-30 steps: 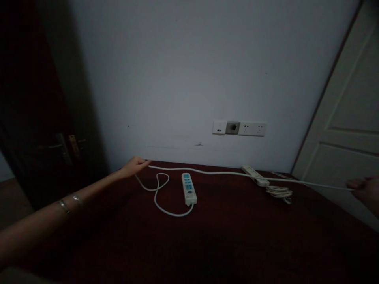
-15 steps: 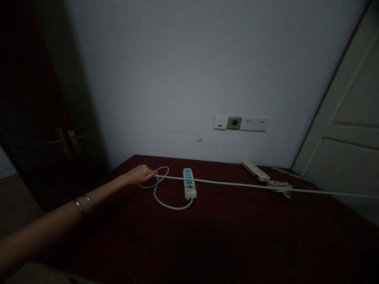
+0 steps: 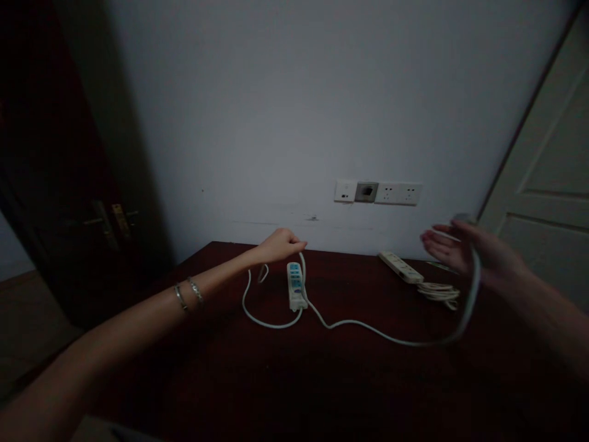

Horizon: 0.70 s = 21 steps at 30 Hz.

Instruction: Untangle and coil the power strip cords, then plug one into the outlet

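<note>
My left hand [image 3: 279, 244] hovers above a white power strip with blue sockets [image 3: 296, 284] on the dark red table [image 3: 276, 380], its fingers pinched on that strip's white cable [image 3: 368, 329]. The cable sags from the pinch to the table, runs right and climbs to my right hand [image 3: 464, 248]. That hand is raised near the wall with its fingers stretched out, and the cable hangs over it beside the thumb. A further loop of cable lies left of the strip.
A second white power strip [image 3: 399, 266] with a coiled cord [image 3: 439, 293] lies at the back right of the table. Wall sockets [image 3: 377, 192] sit above it. A dark door [image 3: 55, 184] stands at left, a pale door [image 3: 547, 184] at right.
Both hands came toward each other: my left hand lifted and moved right over the strip, my right hand came back into view. The taut cable went slack and now sags onto the table.
</note>
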Tool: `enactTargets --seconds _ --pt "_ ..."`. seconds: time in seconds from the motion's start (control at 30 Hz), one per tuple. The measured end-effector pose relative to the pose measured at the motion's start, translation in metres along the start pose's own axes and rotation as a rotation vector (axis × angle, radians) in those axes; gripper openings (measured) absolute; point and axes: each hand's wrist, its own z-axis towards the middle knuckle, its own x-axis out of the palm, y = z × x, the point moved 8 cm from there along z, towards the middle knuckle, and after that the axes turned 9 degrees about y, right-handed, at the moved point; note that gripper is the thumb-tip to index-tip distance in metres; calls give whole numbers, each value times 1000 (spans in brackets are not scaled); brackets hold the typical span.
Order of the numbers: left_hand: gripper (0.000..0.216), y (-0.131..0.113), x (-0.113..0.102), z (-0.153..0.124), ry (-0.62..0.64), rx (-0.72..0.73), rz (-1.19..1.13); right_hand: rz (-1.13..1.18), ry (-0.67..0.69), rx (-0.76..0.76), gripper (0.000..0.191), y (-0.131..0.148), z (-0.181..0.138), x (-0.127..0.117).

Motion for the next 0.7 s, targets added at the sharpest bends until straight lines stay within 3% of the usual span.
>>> enactTargets --seconds 0.13,0.2,0.27,0.4,0.6,0.7 --pt "50 -41 13 21 -64 15 -53 -41 266 74 21 -41 -33 117" --pt "48 -55 18 28 -88 40 -72 -60 343 100 22 -60 -44 151" --pt "44 -63 21 33 -105 50 -81 -54 379 122 22 -73 -47 168" --pt "42 -68 28 31 -17 16 -244 -118 331 142 19 -79 -40 166" --pt "35 -75 53 10 403 155 -646 -338 331 114 20 -57 -30 141" --pt "35 -49 55 1 366 148 -641 -191 338 150 15 -39 -25 123"
